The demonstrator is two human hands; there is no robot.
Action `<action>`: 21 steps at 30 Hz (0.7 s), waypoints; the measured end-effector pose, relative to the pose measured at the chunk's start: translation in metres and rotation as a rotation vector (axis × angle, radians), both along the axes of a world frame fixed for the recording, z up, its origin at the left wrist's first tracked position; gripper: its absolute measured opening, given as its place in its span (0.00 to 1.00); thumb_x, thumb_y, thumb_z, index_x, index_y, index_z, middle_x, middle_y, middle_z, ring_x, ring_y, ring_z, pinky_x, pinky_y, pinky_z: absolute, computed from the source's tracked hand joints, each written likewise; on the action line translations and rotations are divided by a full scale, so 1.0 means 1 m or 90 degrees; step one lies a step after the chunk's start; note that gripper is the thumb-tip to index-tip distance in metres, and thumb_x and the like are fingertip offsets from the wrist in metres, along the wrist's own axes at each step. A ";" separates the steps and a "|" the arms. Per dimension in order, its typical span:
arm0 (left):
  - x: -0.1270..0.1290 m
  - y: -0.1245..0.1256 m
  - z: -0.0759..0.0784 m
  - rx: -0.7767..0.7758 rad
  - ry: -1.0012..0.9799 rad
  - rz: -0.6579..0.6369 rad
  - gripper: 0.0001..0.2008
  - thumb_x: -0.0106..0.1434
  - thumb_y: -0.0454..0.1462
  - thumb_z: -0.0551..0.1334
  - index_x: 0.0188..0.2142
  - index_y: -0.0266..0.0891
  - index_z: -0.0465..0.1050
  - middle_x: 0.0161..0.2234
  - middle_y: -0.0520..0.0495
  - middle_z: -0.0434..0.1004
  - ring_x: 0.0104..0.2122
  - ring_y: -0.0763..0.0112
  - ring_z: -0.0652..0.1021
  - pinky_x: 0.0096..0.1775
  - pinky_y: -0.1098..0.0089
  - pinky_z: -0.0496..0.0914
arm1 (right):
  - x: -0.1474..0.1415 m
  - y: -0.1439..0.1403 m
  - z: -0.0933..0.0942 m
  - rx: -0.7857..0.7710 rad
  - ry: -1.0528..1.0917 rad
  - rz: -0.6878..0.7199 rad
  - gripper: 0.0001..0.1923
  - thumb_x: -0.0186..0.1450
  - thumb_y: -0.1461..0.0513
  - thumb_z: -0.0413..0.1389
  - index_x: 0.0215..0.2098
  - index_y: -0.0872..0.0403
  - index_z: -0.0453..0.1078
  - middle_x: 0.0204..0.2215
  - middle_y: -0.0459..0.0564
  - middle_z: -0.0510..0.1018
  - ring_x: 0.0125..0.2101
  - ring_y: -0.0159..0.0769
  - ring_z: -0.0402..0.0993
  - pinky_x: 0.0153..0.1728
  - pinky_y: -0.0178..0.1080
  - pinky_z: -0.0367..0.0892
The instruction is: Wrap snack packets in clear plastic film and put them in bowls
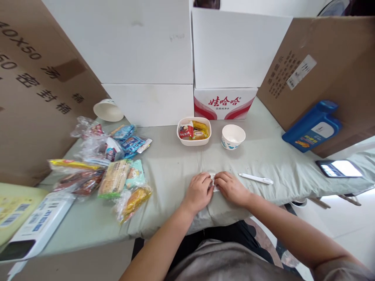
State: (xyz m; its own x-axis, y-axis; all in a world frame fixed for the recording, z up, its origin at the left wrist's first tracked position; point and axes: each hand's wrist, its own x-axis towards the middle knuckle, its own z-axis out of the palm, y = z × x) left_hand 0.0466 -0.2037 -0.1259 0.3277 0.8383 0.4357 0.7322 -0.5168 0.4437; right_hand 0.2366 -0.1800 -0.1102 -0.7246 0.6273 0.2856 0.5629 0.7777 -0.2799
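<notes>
There sat the white tub (194, 143) ahead of you, wrapped snacks inside, with white boxes (146, 104) walling off the space behind it! Just to the tub's right stood a patterned cup (231, 145). Over to the tub's left, what a crowd: a spread of packaged snacks (115, 178), with a pale bowl (101, 111) at its back edge. Well off to the tub's right a blue bottle (309, 130) leaned by a cardboard box (322, 74), a phone (340, 168) lay beyond that, and nearer you, right of the tub's front, came a slim white tool (256, 178).

Under the tub ran a creased, pale green cloth (172, 164), and past its right-hand edge you had light floor (342, 226) showing.

And now the fingers! In front of the tub and a little to its right, your left hand (197, 191) and right hand (233, 190) closed in from both sides on a small whitish packet (216, 189). Your fingers were curled, the two sets of tips nearly meeting, each hand pinching it; most of it was hidden beneath them.
</notes>
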 end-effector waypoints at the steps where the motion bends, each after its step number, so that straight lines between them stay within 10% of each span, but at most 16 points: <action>1: -0.001 0.000 -0.002 0.021 -0.023 0.039 0.07 0.60 0.29 0.58 0.38 0.39 0.70 0.43 0.42 0.73 0.45 0.60 0.74 0.47 0.57 0.70 | 0.000 -0.001 0.000 -0.012 -0.017 -0.001 0.10 0.68 0.68 0.47 0.40 0.54 0.70 0.39 0.54 0.74 0.41 0.41 0.67 0.43 0.44 0.67; 5: -0.003 0.002 -0.005 0.047 -0.045 0.129 0.07 0.59 0.28 0.57 0.35 0.39 0.69 0.37 0.43 0.71 0.39 0.61 0.72 0.41 0.59 0.71 | 0.011 0.033 0.026 0.028 0.015 -0.064 0.13 0.67 0.70 0.45 0.38 0.54 0.71 0.34 0.53 0.74 0.37 0.39 0.68 0.39 0.40 0.67; 10: 0.000 0.006 -0.001 0.000 0.023 0.097 0.05 0.60 0.29 0.58 0.31 0.39 0.70 0.35 0.44 0.72 0.40 0.59 0.70 0.42 0.57 0.69 | 0.022 0.131 0.088 -0.039 -0.134 -0.419 0.16 0.67 0.67 0.46 0.49 0.54 0.72 0.48 0.58 0.74 0.49 0.44 0.67 0.46 0.42 0.63; 16: 0.003 0.006 0.002 -0.023 0.022 0.107 0.05 0.59 0.29 0.60 0.32 0.38 0.71 0.35 0.44 0.72 0.40 0.60 0.69 0.42 0.58 0.69 | 0.005 0.195 0.086 -0.265 -0.292 -0.371 0.05 0.52 0.70 0.63 0.27 0.57 0.78 0.25 0.49 0.78 0.30 0.38 0.74 0.38 0.37 0.65; 21: 0.003 0.007 0.003 -0.049 -0.050 0.099 0.05 0.59 0.29 0.59 0.33 0.39 0.71 0.36 0.44 0.73 0.40 0.61 0.71 0.44 0.59 0.70 | 0.002 0.185 0.094 -0.216 -0.257 -0.342 0.09 0.62 0.65 0.56 0.31 0.63 0.77 0.26 0.52 0.78 0.29 0.31 0.73 0.37 0.36 0.63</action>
